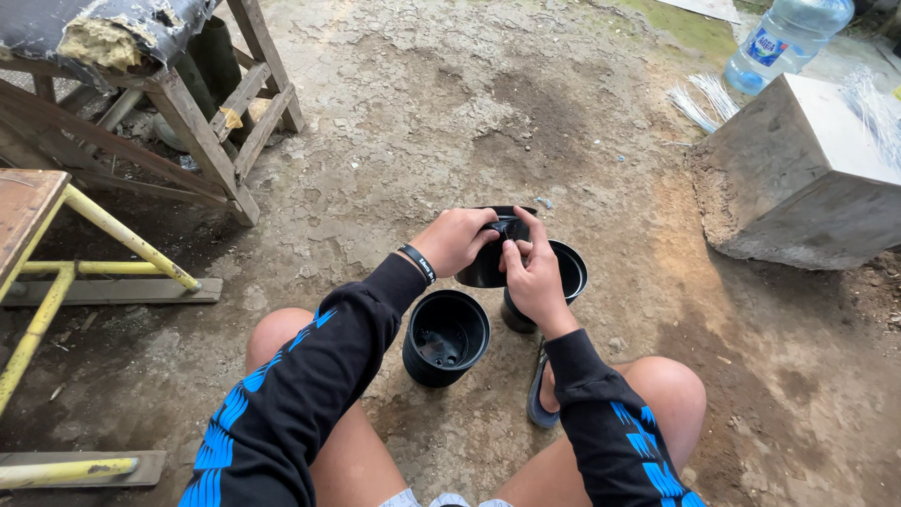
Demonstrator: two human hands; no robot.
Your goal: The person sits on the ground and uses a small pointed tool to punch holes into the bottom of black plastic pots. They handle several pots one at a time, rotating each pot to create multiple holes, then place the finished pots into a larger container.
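Observation:
My left hand (457, 239) grips the side of a small black plastic pot (488, 268) held up over the ground. My right hand (532, 272) pinches at the pot's upper rim from the other side. Two more black pots stand on the dirt below: an open one (446, 338) between my knees, and another (569, 274) partly hidden behind my right hand. I wear long black sleeves with blue marks and a black wristband on the left wrist.
Bare cracked dirt lies all around. A concrete block (798, 178) sits at the right with a large clear water bottle (786, 38) behind it. A wooden frame (202, 131) and a yellow metal frame (56, 282) stand at the left.

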